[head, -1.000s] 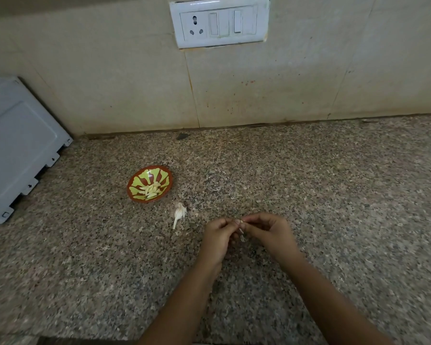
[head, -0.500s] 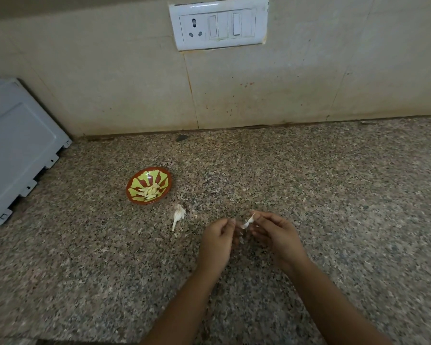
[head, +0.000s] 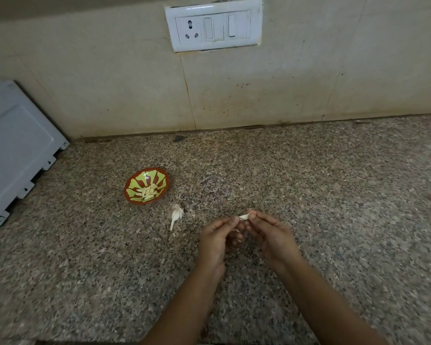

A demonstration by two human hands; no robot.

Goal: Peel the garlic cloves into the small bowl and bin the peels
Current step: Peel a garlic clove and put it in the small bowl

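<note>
Lower middle of frame: left hand (head: 218, 241) and right hand (head: 271, 237) are held close together just above the bench (head: 334, 195), fingers curled. One clove (head: 244, 216) is pinched between the fingertips of both hands at their far edge. Its long axis is laid roughly left-right in the frame, slightly tilted. Which end is the tip cannot be told. A pale scrap, probably peel, is seen in the gap between the hands lower down.

The step in hand is judged as peeling, mid-clove. How much skin is left on it cannot be told.

Just left of the hands, a garlic piece (head: 176, 215) is lying on the bench, unhandled. Its long axis runs upper right to lower left, with the thin tail pointed toward the lower left.

Further, left of centre: the bowl (head: 159, 194) is upright, with several peeled cloves already lying in it, so a good part is judged done.

Left to do: this clove is to be finished and dropped in the bowl, the garlic piece dealt with, and the peels binned. No bin is in view.

Far: a grey appliance (head: 18, 150) at the left edge and a socket plate (head: 213, 24) on the wall at top centre.
</note>
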